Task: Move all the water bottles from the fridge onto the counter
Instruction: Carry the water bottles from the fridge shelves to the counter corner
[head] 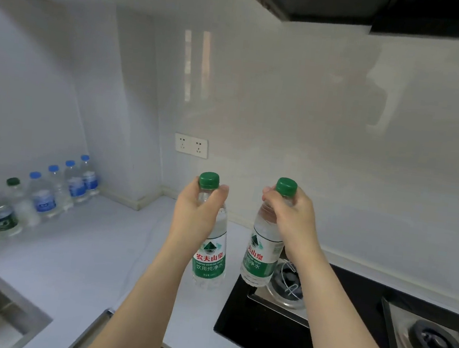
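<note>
So they're standing at the counter (92,246) with a bottle in each hand. The left hand (197,210) is wrapped around the neck of one green-capped bottle (210,246), just under the cap, and that one looks upright, with its base at or just above the counter surface; I honestly can't tell if it's touching down yet. The right hand (292,216) has the same sort of grip on the second green-capped bottle (260,253), which is tilted a bit, and its bottom hangs over the edge of the black gas hob (275,335), not over bare counter.

Well off to the left of the left hand, against the wall, there's already a row of bottles (43,194) lined up: four with blue caps, one with a dark green cap and one with a white cap. So I'd guess a good chunk of the job is done.

What's left: both of these need setting down, and the right one probably wants shifting left, off the hob. The fridge isn't in view, so no idea if more are waiting in there.
</note>
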Demonstrator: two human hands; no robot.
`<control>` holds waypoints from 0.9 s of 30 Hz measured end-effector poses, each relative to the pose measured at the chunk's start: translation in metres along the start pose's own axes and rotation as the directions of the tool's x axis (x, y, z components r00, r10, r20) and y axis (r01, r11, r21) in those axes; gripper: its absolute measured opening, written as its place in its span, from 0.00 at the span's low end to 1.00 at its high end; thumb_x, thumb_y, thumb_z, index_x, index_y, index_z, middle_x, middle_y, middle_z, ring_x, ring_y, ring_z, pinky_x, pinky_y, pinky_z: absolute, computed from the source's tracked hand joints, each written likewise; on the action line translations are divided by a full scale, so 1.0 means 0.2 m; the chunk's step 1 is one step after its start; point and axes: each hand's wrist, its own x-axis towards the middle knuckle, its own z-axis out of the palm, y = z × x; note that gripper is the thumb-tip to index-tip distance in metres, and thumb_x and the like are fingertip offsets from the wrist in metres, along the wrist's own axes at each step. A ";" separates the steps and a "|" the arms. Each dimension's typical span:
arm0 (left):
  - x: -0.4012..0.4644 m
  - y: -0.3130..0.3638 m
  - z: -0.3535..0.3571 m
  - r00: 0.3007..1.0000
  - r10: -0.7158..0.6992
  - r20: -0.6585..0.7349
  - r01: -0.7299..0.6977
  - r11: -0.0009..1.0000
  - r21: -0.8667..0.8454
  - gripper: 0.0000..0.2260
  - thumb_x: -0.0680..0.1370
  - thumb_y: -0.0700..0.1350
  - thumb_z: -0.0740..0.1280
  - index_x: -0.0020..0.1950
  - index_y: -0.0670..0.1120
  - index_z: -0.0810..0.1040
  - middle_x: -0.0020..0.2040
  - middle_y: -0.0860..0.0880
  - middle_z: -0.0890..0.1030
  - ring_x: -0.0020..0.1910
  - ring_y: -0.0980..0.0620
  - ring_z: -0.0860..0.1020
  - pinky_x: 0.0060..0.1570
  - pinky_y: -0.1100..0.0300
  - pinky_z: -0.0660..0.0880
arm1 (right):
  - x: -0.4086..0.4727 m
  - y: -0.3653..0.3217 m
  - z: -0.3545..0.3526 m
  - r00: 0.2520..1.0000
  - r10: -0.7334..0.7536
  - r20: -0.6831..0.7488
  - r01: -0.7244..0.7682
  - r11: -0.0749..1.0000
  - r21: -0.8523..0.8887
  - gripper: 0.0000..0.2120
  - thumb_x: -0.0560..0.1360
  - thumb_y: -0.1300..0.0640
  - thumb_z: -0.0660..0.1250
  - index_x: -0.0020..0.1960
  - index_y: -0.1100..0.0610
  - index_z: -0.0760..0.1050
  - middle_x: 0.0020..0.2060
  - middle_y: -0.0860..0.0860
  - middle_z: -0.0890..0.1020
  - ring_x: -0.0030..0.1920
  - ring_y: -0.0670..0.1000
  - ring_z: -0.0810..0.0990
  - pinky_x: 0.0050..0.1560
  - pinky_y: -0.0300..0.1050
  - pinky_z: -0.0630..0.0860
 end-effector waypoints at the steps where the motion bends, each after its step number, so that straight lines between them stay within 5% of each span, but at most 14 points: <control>1: 0.03 -0.02 -0.02 1.000 -0.001 -0.008 0.001 1.000 0.012 0.02 0.75 0.51 0.70 0.44 0.55 0.80 0.38 0.59 0.81 0.50 0.46 0.82 0.60 0.44 0.77 | 0.03 0.01 0.04 1.000 0.006 0.017 -0.006 1.000 0.002 0.05 0.75 0.56 0.70 0.47 0.57 0.78 0.41 0.51 0.82 0.40 0.46 0.80 0.39 0.33 0.74; 6: 0.23 -0.09 -0.04 0.999 0.021 -0.028 -0.019 0.996 0.086 0.03 0.77 0.50 0.69 0.45 0.52 0.78 0.41 0.56 0.81 0.49 0.48 0.81 0.57 0.50 0.76 | 0.24 0.08 0.16 0.998 0.018 0.063 -0.020 1.000 0.023 0.06 0.74 0.54 0.71 0.45 0.56 0.78 0.41 0.51 0.83 0.43 0.50 0.81 0.46 0.44 0.76; 15: 0.68 -0.15 0.09 0.999 0.039 -0.032 -0.034 0.986 0.164 0.02 0.78 0.48 0.70 0.49 0.51 0.80 0.45 0.58 0.82 0.49 0.62 0.78 0.48 0.66 0.71 | 0.75 0.21 0.23 0.991 0.063 0.122 -0.072 0.995 0.064 0.04 0.73 0.54 0.72 0.43 0.53 0.78 0.37 0.45 0.81 0.39 0.44 0.79 0.46 0.44 0.76; 18: 0.82 -0.20 0.11 0.999 0.023 -0.041 -0.017 0.988 0.152 0.02 0.77 0.49 0.71 0.48 0.51 0.81 0.44 0.60 0.82 0.48 0.63 0.78 0.47 0.66 0.71 | 0.89 0.26 0.28 0.984 0.076 0.161 -0.084 0.996 0.044 0.04 0.73 0.54 0.72 0.44 0.53 0.78 0.38 0.43 0.81 0.38 0.40 0.79 0.42 0.40 0.73; 27: 1.10 -0.38 0.03 0.992 -0.118 -0.052 0.123 0.987 0.106 0.05 0.75 0.49 0.74 0.49 0.50 0.82 0.45 0.56 0.83 0.49 0.57 0.79 0.46 0.60 0.71 | 1.16 0.47 0.48 0.918 0.235 0.319 -0.207 0.971 -0.117 0.07 0.74 0.51 0.72 0.49 0.53 0.79 0.46 0.47 0.82 0.48 0.47 0.79 0.45 0.43 0.70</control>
